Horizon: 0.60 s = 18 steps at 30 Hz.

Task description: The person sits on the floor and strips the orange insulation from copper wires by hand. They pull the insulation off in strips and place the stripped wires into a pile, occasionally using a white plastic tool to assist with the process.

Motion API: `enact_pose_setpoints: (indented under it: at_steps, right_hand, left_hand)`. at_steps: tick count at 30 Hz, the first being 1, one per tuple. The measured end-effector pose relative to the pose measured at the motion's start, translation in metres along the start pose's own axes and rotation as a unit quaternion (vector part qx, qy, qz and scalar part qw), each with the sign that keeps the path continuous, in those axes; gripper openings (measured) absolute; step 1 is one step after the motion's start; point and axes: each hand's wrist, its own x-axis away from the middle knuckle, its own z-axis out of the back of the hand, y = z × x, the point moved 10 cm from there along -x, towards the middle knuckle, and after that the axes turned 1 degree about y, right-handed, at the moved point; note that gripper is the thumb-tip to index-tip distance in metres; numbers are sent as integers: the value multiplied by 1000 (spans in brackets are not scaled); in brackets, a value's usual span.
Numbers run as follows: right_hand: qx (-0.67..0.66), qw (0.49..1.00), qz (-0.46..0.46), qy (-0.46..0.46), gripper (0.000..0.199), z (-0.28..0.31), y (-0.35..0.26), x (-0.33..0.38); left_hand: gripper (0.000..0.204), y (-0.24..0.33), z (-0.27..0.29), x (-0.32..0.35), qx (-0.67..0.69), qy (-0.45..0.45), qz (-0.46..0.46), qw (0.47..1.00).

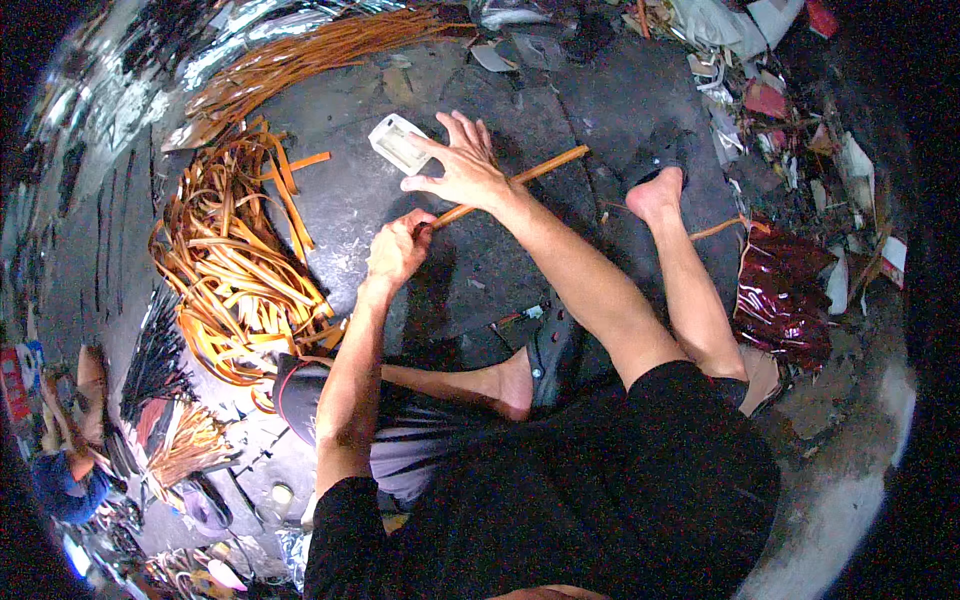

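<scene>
My left hand [397, 247] is closed in a fist around the lower end of a narrow orange-brown strip [552, 166]. The strip slants up to the right, passing beneath my right wrist. With fingers spread, my right hand [462, 168] is stretched over the dark floor beside a white, flat rectangular object [398, 146]. Its thumb and palm edge are close to that object; I cannot tell whether they touch it. What the white object is does not show clearly.
A tangled heap of glossy orange-brown strips [235, 270] lies to the left. Beyond it is a bundle of thin brown lengths [300, 62]. Mixed scraps [770, 110] and a dark red shiny sheet [785, 290] line the right. My sandalled foot [515, 385] rests near the middle.
</scene>
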Motion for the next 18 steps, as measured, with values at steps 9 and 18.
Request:
enact_pose_setpoints:
  at_steps: [9,18]
  right_hand:
    - [62,994,55,-75,61,-14,0,-20]
    - [-304,929,-165,129,25,32,99,72]
  left_hand:
    - [18,6,1,-1,4,-3,-3,1000]
    - [18,6,-6,-9,22,-34,-1,999]
